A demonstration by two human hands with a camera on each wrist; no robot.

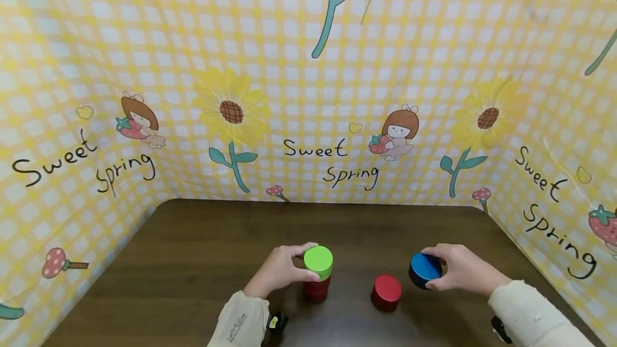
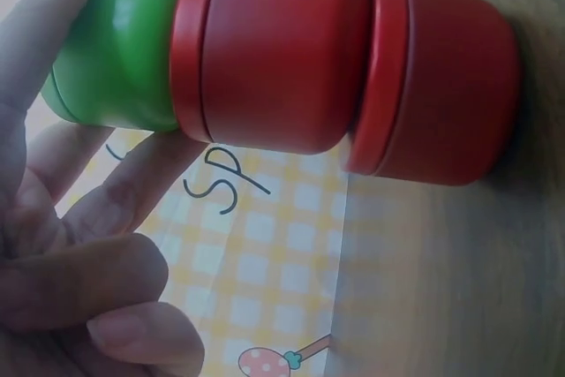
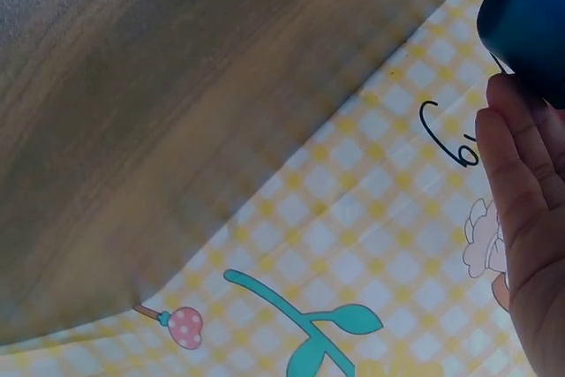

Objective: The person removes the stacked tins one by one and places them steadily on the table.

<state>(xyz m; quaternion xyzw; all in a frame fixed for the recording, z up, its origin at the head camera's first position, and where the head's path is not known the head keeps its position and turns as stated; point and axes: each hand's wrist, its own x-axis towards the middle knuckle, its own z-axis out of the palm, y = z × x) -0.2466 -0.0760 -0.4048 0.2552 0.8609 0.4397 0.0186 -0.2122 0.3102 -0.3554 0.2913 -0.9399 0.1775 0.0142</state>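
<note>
My left hand (image 1: pixel 279 271) pinches a light-green round tin (image 1: pixel 318 262) between thumb and fingers. Beneath that tin stand two red lidded tins in a stack, the upper one (image 2: pixel 282 50) set slightly off-centre on the lower one (image 2: pixel 455 81). The green tin's base meets the upper red lid in the left wrist view. A blue round tin (image 1: pixel 426 270) is gripped by its sides in my right hand (image 1: pixel 460 268), held above the table in the right wrist view. Between the two hands, a separate red tin (image 1: pixel 386 292) sits on the table, nearer the blue one.
The dark wooden table (image 1: pixel 202 250) carries all of this. A yellow-and-white checked cloth (image 1: pixel 308 95) with printed flowers and lettering rises along its back and both sides. Black wrist straps (image 1: pixel 277 321) show at the cream sleeves (image 1: pixel 535 312).
</note>
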